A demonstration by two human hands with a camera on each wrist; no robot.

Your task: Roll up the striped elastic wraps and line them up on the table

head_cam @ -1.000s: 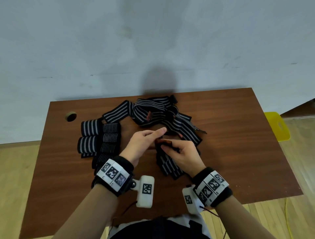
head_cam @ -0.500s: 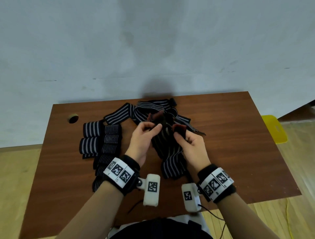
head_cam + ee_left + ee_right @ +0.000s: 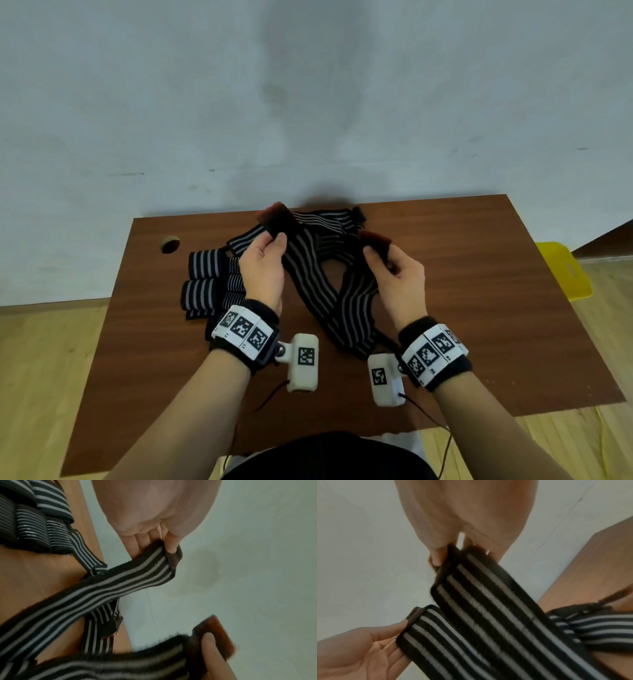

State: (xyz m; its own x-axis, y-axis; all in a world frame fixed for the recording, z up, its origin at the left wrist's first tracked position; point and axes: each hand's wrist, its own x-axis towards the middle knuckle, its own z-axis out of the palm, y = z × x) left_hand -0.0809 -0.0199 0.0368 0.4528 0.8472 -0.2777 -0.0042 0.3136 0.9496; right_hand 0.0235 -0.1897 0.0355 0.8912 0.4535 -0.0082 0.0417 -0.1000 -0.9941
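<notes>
I hold one striped elastic wrap (image 3: pixel 308 281) up by both ends, and it sags in a V toward the table's front. My left hand (image 3: pixel 272 240) pinches its dark reddish end tab (image 3: pixel 278 219); the left wrist view shows the thumb and fingers (image 3: pixel 171 547) pinching that end. My right hand (image 3: pixel 376 255) pinches the other tab (image 3: pixel 374 240), with the strap (image 3: pixel 488 588) running down from it. Several rolled wraps (image 3: pixel 205 263) lie in rows at the left. More loose wraps (image 3: pixel 329 219) lie behind my hands.
The brown table (image 3: pixel 496 291) stands against a pale wall. A round cable hole (image 3: pixel 170 244) is at its far left corner. A yellow object (image 3: pixel 565 270) sits on the floor to the right. Bare tabletop shows right of the wraps.
Both hands have risen and moved apart, each now holding one end. The wrap has lifted off the table and spread from a bunch into a hanging V.
</notes>
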